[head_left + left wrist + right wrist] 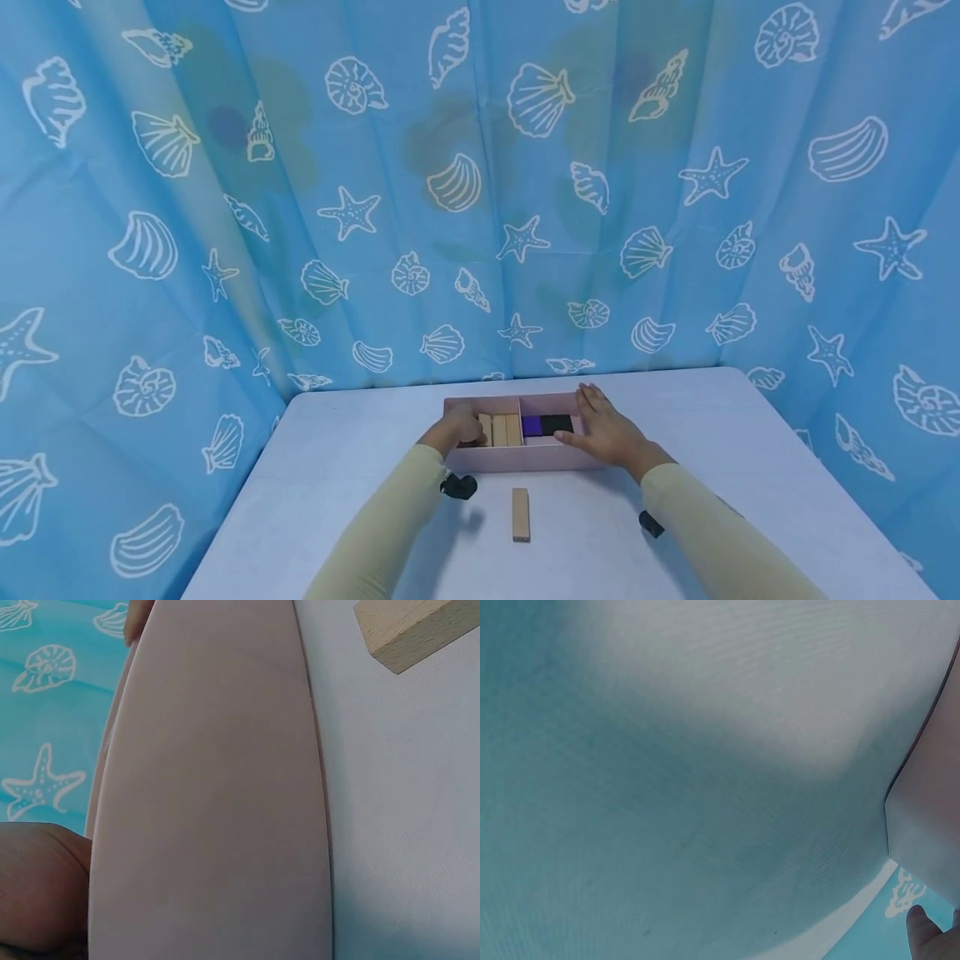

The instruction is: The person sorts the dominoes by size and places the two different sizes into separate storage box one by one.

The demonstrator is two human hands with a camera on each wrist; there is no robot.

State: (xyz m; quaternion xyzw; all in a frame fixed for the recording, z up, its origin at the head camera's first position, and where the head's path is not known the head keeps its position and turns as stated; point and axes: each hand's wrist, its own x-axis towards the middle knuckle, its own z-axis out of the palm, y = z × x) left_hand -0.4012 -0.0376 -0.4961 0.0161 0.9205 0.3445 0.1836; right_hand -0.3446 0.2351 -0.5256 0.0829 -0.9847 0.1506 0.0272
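A pink two-part box (517, 458) stands near the back of the table. My left hand (461, 427) reaches into its left compartment with bent fingers beside several upright wooden blocks (500, 430). The fingertips are at the leftmost block, but whether they pinch it is hidden. In the right compartment lie a purple block (532, 426) and a black block (557, 424). My right hand (611, 432) rests on the box's right end, fingers extended and thumb over the front wall. The left wrist view shows mostly the box's front wall (210, 780).
A single wooden block (521, 515) lies on the white table (330, 492) in front of the box. A blue curtain (480, 225) with white shell and starfish prints hangs behind the table and along both sides.
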